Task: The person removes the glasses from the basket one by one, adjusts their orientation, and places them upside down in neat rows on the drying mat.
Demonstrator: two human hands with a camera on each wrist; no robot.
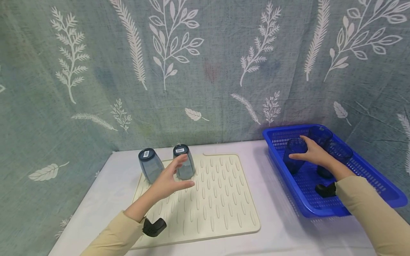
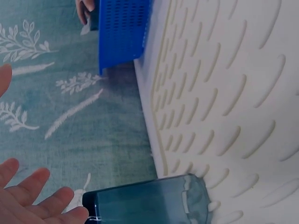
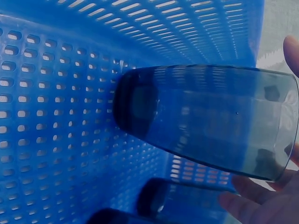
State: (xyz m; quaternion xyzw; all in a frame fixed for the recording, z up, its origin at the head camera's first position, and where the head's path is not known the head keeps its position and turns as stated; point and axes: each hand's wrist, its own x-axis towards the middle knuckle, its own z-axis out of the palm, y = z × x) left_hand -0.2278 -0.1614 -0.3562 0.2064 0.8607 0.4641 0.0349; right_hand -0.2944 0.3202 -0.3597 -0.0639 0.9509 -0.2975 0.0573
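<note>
Two blue-tinted glasses stand upside down at the mat's back left: the left glass [image 1: 151,165] and the right glass [image 1: 185,167], with labels on their bases. My left hand [image 1: 171,179] is beside the right glass, thumb and fingers spread; in the left wrist view its fingertips [image 2: 65,196] overlap the glass's base. My right hand [image 1: 309,151] reaches into the blue basket [image 1: 301,199], spread about the rim of an upright glass [image 3: 210,116]. In the right wrist view the thumb [image 3: 292,53] shows off the rim's upper side, with fingers along the lower side.
Two more blue glasses, a back glass [image 1: 320,134] and a right glass [image 1: 337,153], stand in the basket beside the reached one. The cream drying mat [image 1: 221,206] lies on the white table [image 1: 269,213]. A leaf-patterned cloth [image 1: 211,71] hangs behind.
</note>
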